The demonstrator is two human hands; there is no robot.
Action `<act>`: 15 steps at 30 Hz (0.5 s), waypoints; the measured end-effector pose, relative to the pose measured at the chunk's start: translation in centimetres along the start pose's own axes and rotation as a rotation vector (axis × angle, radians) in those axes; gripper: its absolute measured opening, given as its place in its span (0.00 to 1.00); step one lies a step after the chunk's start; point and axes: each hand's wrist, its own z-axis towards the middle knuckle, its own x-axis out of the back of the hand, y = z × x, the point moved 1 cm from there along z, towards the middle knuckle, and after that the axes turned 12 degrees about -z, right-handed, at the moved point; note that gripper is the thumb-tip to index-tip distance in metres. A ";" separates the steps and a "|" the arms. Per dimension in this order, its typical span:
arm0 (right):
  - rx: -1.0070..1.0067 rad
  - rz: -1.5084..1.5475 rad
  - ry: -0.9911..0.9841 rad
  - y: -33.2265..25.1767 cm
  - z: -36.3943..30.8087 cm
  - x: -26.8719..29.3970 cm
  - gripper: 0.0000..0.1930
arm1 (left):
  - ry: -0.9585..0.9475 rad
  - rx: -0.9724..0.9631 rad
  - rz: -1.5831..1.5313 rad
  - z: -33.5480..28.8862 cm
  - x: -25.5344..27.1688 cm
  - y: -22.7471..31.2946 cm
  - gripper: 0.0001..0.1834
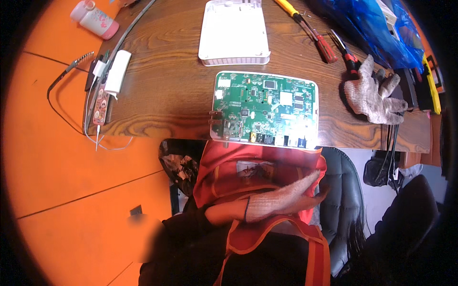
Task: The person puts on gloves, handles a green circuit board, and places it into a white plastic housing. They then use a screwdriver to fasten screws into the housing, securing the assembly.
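"How are the fingers?"
"The left hand (279, 200), gloved, has its fingers stretched out long in front of the red apron (214, 162). The right hand is out of view, so I cannot tell."
"And the circuit board (260, 105)?"
"Just beyond that hand, on the near edge of the desk (162, 95), green side up in a white shell."
"Farther out?"
"A white cover (234, 35) behind it; to the right, a loose glove (372, 97) by the pliers (352, 62), then a blue bag (367, 33). A bottle (95, 20) stands far left."
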 end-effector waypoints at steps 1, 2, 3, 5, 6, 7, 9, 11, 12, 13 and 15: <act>-0.014 -0.007 0.000 0.1 -0.1 0.0 0.18 | 0.006 0.053 -0.065 0.1 0.2 0.3 0.19; -0.028 -0.012 0.001 0.2 -0.1 0.0 0.18 | 0.011 0.112 -0.135 -0.1 0.3 0.5 0.21; -0.038 -0.019 0.000 0.3 -0.1 0.0 0.18 | 0.017 0.164 -0.203 0.1 0.4 0.6 0.23; -0.050 -0.025 0.007 0.5 -0.1 -0.1 0.18 | 0.050 0.281 -0.343 0.5 0.3 0.1 0.26; -0.061 -0.024 0.010 0.6 -0.1 -0.2 0.18 | 0.075 0.215 -0.261 0.9 -0.1 -0.2 0.25; -0.072 -0.030 0.007 0.7 -0.1 -0.3 0.18 | 0.105 0.053 -0.124 1.2 -0.4 -0.6 0.23; -0.075 -0.029 0.000 0.9 -0.4 -0.4 0.18 | 0.077 -0.252 0.507 1.8 -1.5 -1.6 0.22; -0.081 -0.036 -0.006 1.0 -0.8 -0.4 0.18 | 0.002 -0.509 1.261 2.3 -2.5 -2.6 0.22; -0.086 -0.044 -0.013 1.0 -1.0 -0.4 0.18 | -0.036 -0.613 1.648 2.7 -3.0 -3.0 0.22; -0.091 -0.041 -0.009 1.1 -1.2 -0.5 0.18 | -0.105 -0.702 2.039 2.7 -3.1 -3.4 0.23; -0.082 -0.028 0.002 1.1 -1.3 -0.7 0.19 | -0.150 -0.647 2.453 3.0 -2.9 -3.7 0.17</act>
